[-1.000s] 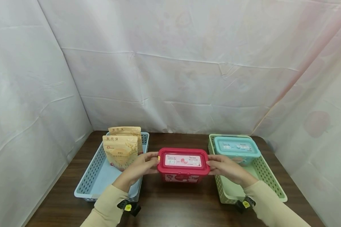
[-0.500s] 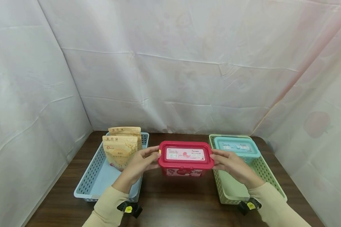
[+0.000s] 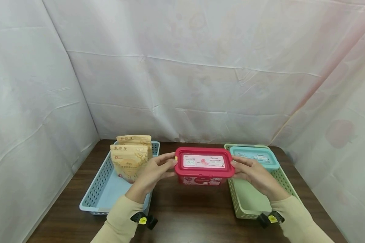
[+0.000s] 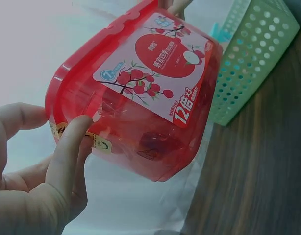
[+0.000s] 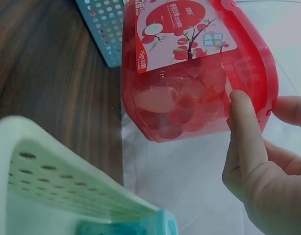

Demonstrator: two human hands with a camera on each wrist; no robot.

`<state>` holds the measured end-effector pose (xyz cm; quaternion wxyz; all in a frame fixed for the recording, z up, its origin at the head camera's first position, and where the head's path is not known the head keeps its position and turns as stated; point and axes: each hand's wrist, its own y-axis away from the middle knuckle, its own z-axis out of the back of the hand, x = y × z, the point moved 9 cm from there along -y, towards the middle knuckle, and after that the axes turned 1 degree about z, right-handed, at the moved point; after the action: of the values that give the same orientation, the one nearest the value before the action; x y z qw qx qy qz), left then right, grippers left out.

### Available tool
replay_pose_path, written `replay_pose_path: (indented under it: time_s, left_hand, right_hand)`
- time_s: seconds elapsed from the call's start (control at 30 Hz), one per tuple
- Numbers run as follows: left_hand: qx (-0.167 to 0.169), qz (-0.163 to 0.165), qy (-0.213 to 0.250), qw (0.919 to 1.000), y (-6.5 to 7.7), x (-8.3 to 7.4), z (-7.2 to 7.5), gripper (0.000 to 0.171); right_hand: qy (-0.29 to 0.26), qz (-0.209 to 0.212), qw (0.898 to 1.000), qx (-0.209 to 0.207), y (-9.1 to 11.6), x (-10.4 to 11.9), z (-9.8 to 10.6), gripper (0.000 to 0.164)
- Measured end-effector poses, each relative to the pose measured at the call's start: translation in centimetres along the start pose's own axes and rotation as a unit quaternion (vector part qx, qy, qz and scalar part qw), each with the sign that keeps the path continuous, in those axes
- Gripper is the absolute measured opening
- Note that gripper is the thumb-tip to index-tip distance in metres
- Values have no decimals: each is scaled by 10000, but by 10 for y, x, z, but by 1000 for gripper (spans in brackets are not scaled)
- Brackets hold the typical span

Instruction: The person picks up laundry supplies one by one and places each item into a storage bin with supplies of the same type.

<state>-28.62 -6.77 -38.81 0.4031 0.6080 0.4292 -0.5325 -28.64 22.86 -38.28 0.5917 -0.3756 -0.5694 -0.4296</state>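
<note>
A red lidded plastic box (image 3: pixel 204 162) with a pink label hangs above the table between both hands. The left hand (image 3: pixel 155 172) grips its left end, and the right hand (image 3: pixel 255 175) grips its right end. In the left wrist view, the left fingers (image 4: pixel 67 156) press the box's end just under the lid rim. Through its translucent red wall (image 5: pixel 185 98), the right wrist view shows rounded pieces inside. The box's right end overlaps the inner edge of the green basket (image 3: pixel 250 199) in the head view.
On the left stands a blue basket (image 3: pixel 101 189) holding two upright yellow pouches (image 3: pixel 129 162). A turquoise lidded box (image 3: pixel 258 157) sits at the back of the green basket. Both baskets rest on a dark wooden table (image 3: pixel 188 212). White cloth (image 3: pixel 182 67) hangs behind and at the sides.
Both hands have lifted the red box higher and carried it a little to the right, toward the green basket. The baskets, pouches and turquoise box have stayed in place.
</note>
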Motion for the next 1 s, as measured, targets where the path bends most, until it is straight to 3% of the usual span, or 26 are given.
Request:
replay_pose_path:
  time_s: [0.53,1.0]
  left_hand:
    - [370,-223,170,9989,-17,5,-40,49]
    - [533,-178,269,9981,-27,13,-86,48]
  right_hand:
    - [271,98,9994,-169,22,0,35,58]
    - [540,-284,9937,-938,50,-10,78,66]
